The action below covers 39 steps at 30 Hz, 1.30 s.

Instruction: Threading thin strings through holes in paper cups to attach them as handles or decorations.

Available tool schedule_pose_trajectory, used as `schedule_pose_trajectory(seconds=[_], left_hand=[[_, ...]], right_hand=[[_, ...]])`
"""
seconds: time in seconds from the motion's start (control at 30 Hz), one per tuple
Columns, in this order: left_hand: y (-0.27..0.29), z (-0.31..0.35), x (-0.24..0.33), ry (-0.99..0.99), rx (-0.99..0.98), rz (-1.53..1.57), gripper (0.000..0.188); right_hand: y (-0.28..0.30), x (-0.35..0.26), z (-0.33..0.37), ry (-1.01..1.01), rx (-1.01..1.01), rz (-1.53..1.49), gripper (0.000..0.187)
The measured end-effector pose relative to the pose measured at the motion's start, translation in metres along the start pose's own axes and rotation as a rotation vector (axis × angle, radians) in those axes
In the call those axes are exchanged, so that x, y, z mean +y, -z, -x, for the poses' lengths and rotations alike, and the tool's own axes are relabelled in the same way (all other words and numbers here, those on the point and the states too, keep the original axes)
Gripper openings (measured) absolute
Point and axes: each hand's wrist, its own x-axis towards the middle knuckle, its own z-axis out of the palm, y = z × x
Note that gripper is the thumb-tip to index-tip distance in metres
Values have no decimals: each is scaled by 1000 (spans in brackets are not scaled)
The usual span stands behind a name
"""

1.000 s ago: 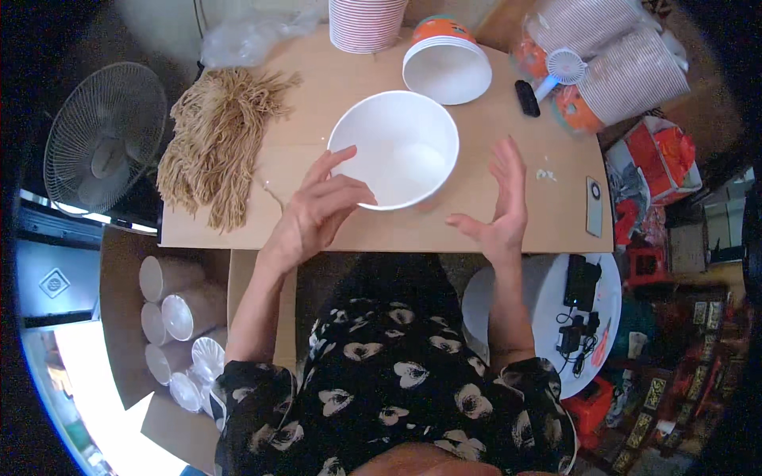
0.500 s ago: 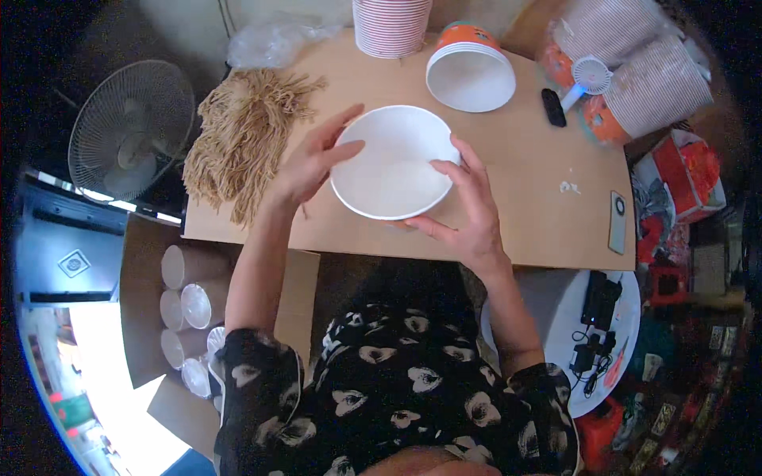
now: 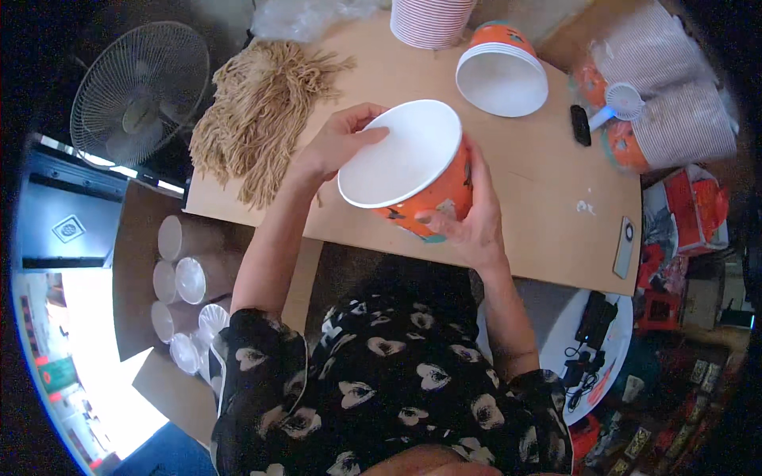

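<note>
I hold an orange paper bowl with a white inside, lifted above the wooden table and tilted toward me. My left hand grips its rim on the left side. My right hand wraps around its orange wall from the right and below. A heap of tan dry noodles lies on the table to the left of the bowl.
A second orange bowl lies tilted at the back. A stack of striped cups stands behind it. Bagged cups, a small white fan, a dark remote and a phone are on the right. A floor fan stands left.
Both hands closed in on the bowl that sat flat on the table, then lifted and tilted it so its orange side shows.
</note>
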Motion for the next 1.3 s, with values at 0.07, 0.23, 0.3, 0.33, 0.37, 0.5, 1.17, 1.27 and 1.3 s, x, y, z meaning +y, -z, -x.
schedule_pose_trajectory(seconds=[0.07, 0.23, 0.3, 0.33, 0.37, 0.5, 1.17, 1.27, 1.3], left_hand=[[0, -4, 0, -1, 13, -31, 37], [-3, -15, -2, -55, 43, -95, 31], [-5, -17, -3, -55, 51, -70, 31], [-6, -17, -4, -53, 58, -47, 31], [-6, -16, -4, -54, 60, -46, 31], [-6, -16, -5, -65, 58, -28, 30], [-22, -7, 2, -219, 72, -102, 20], [-22, -6, 3, -208, 41, -92, 21], [-23, -5, 4, -180, 48, -127, 21]], right_hand=[[-4, -1, -5, 8, 11, -9, 122], [-4, -2, -8, 19, 27, 62, 122], [-6, 0, -7, 5, 43, 49, 122], [-6, 0, -8, 6, 42, 50, 122], [-7, -1, -7, 2, 39, 45, 123], [-8, 1, -4, 7, 31, 53, 123], [-8, -6, 29, 24, 46, 78, 126], [-7, 2, 34, 42, 56, 132, 125], [-7, 3, 36, 37, 64, 148, 126]])
